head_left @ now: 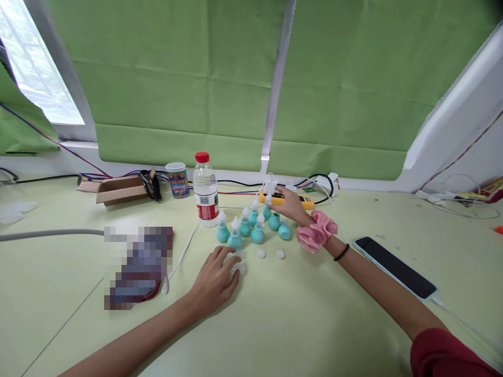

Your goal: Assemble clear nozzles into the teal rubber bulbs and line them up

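Observation:
Several small teal bulbs with white nozzle tips (pixel 244 226) stand in a cluster on the pale green table (pixel 275 324). My left hand (pixel 215 278) rests palm down on the table over a few white clear nozzle pieces (pixel 238 268). My right hand (pixel 290 205), a pink scrunchie (pixel 316 231) on its wrist, reaches over the back of the cluster and touches a teal bulb (pixel 274 221) there. Two loose white caps (pixel 270 254) lie in front of the bulbs.
A water bottle with red cap (pixel 205 189), a printed cup (pixel 177 180) and a cardboard box (pixel 118 189) stand behind. A yellow power strip with cables (pixel 291 200) runs along the wall. A black phone (pixel 394 266) lies at right; a blurred pouch (pixel 137 267) at left.

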The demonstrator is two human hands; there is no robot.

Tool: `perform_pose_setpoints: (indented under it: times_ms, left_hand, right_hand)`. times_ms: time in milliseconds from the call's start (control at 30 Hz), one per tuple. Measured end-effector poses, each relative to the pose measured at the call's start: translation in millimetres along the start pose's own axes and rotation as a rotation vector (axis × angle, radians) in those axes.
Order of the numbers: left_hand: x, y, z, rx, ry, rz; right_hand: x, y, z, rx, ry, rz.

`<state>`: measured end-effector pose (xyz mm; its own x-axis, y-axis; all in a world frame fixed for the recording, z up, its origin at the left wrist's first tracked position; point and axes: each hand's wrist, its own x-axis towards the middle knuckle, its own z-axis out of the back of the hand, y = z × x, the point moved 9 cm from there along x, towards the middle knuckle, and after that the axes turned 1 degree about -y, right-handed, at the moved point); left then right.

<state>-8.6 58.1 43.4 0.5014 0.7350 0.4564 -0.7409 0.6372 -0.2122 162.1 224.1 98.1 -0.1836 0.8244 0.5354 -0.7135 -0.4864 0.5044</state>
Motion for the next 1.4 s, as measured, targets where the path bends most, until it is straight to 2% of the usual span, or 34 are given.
perform_pose_setpoints:
  times_ms: [100,133,167,200,267,333,400,500,633,700,767,933,1033,1100,1233,1400]
  left_hand:
    - [-1,5,-4,0.031,0.022,0.052]
    - [-2,5,-6,0.031,0.035,0.051]
    - [-2,4,-8,0.026,0.049,0.042]
    - [-3,2,-9,0.018,0.058,0.027]
    - [-3,-1,-8,0.004,0.052,-0.003]
    - [-2,-1,-1,0.018,0.005,-0.01]
    - [1,5,11,0.061,-0.07,0.022]
    - [3,24,22,0.126,-0.139,0.158]
    - [1,45,9,0.138,-0.024,0.311]
    - [0,44,0,0.126,0.045,0.295]
    - [-1,39,-4,0.088,0.058,0.254]
    - [-1,44,6,0.05,-0.059,0.278]
    - [0,48,-1,0.092,0.015,0.283]
    - [0,46,-7,0.082,0.057,0.251]
    - [0,33,-10,-0.067,0.052,0.165]
    - [0,16,-8,-0.295,0.058,0.081]
  right_hand:
    - [-36,23,18,-0.022,-0.128,0.118]
    - [-51,32,15,-0.024,-0.107,0.176]
    - [-67,45,3,-0.042,-0.009,0.304]
    - [-82,52,-6,-0.045,0.048,0.36]
    - [-104,57,-25,-0.088,0.145,0.412]
    - [-115,55,-36,-0.134,0.173,0.39]
    - [-117,50,-43,-0.15,0.206,0.345]
    - [-117,44,-49,-0.105,0.291,0.282]
    - [-119,40,-48,-0.056,0.328,0.243]
    - [-121,43,-45,-0.029,0.296,0.235]
    - [-125,51,-42,0.019,0.264,0.24]
    - [-137,75,-41,0.147,0.266,0.264]
    - [-135,75,-38,0.147,0.233,0.244]
    - [-135,74,-41,0.132,0.26,0.253]
    - [-134,81,-46,0.116,0.312,0.315]
    - [-133,109,-62,0.002,0.385,0.432]
